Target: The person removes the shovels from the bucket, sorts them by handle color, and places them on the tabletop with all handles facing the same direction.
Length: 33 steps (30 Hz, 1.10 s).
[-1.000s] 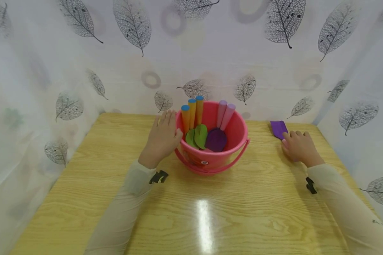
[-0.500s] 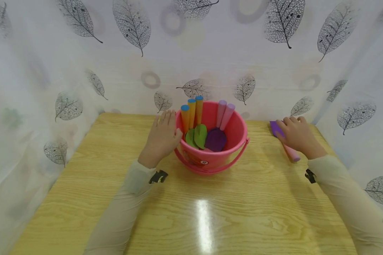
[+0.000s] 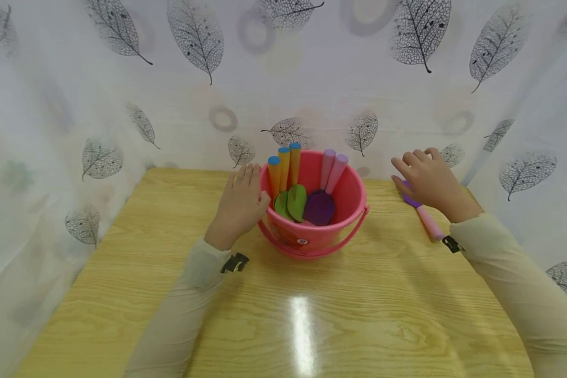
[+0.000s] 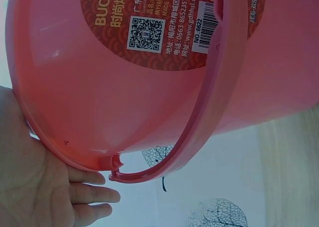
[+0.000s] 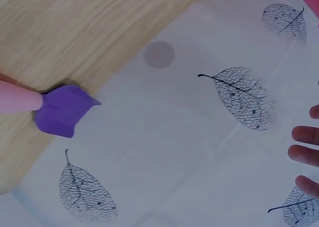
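Note:
A pink bucket (image 3: 323, 237) stands upright on the table, its handle hanging down in front. My left hand (image 3: 236, 207) rests at the bucket's left rim, fingers straight; in the left wrist view that hand (image 4: 35, 187) lies along the rim beside the handle's hinge. To the right lies a toy shovel (image 3: 431, 224) with a pink handle and purple blade. Above its blade hovers my right hand (image 3: 430, 181), fingers spread and loosely bent, holding nothing. The right wrist view shows the shovel's purple blade (image 5: 65, 110) on the table, well apart from my fingertips (image 5: 305, 154).
Inside the bucket stand several toy tools: orange handles (image 3: 275, 174) with blue ends, green blades (image 3: 296, 202), pink handles (image 3: 336, 174) and a dark purple blade (image 3: 319, 207). A leaf-print curtain (image 3: 312, 68) hangs behind the wooden table (image 3: 373, 310) and along its sides.
My right hand has let go of the shovel, then risen and moved away over its blade, leaving it on the table. The left hand and bucket have stayed put.

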Each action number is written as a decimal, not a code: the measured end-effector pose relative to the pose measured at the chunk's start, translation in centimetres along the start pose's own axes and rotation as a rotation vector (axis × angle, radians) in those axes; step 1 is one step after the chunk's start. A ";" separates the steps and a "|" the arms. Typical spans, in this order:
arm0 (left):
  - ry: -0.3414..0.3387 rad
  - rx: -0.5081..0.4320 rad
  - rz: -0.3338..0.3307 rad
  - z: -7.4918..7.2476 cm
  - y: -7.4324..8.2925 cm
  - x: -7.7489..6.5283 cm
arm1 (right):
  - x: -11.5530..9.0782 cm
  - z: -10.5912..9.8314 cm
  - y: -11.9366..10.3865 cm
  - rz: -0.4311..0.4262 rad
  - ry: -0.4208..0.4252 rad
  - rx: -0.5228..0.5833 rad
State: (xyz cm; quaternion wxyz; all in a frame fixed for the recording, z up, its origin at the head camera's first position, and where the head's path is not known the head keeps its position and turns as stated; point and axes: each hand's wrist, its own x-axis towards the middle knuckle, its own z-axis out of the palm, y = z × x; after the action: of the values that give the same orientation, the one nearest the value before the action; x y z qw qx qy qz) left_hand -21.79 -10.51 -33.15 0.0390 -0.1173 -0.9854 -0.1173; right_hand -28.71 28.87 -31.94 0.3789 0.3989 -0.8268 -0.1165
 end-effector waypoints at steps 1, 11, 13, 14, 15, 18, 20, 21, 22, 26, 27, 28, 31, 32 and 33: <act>-0.001 0.000 0.000 0.0 0.0 0.0 | 0.5 -0.2 -0.1 -0.006 0.006 0.002; -0.005 -0.001 -0.009 0.0 -0.1 0.0 | 5.4 -2.3 -1.8 -0.092 0.056 0.011; -0.002 0.001 -0.010 0.0 -0.1 0.0 | 6.2 -2.5 -2.2 -0.120 0.072 0.006; -0.002 0.002 -0.008 0.0 -0.1 0.0 | 6.6 -2.5 -2.5 -0.136 0.077 0.003; -0.002 0.002 -0.008 0.1 -0.1 0.0 | 7.0 -2.5 -2.8 -0.150 0.083 0.007; -0.004 0.001 -0.006 0.1 -0.1 0.0 | 8.1 -2.3 -3.6 -0.196 0.085 0.020; -0.007 -0.002 -0.005 0.0 -0.1 0.0 | 8.7 -2.1 -4.1 -0.225 0.070 0.028; -0.008 -0.003 -0.006 0.0 -0.1 0.0 | 8.9 -2.0 -4.4 -0.238 0.060 0.030; -0.008 -0.002 -0.006 0.0 -0.1 0.0 | 9.2 -1.9 -4.6 -0.255 0.045 0.027; -0.009 0.000 -0.010 0.0 0.0 0.0 | 9.9 -1.7 -5.6 -0.325 -0.029 0.015; -0.010 0.001 -0.010 0.0 0.0 0.0 | 10.0 -1.7 -5.8 -0.339 -0.049 0.013; -0.011 0.002 -0.011 0.0 0.0 0.0 | 10.1 -1.6 -6.0 -0.353 -0.067 0.013; -0.011 0.000 -0.010 0.0 0.0 0.0 | 10.4 -1.5 -6.6 -0.374 -0.100 0.021; -0.009 -0.002 -0.010 0.0 0.0 -0.1 | 10.5 -1.4 -6.7 -0.377 -0.105 0.029; -0.008 -0.004 -0.010 0.0 0.0 -0.1 | 10.6 -1.3 -6.9 -0.380 -0.106 0.038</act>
State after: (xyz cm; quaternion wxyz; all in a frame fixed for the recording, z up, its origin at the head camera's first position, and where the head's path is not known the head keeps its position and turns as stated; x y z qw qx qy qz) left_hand -21.73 -10.56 -33.21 0.0342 -0.1131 -0.9859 -0.1188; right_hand -28.00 16.58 -28.76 0.2984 0.5484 -0.7574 -0.1912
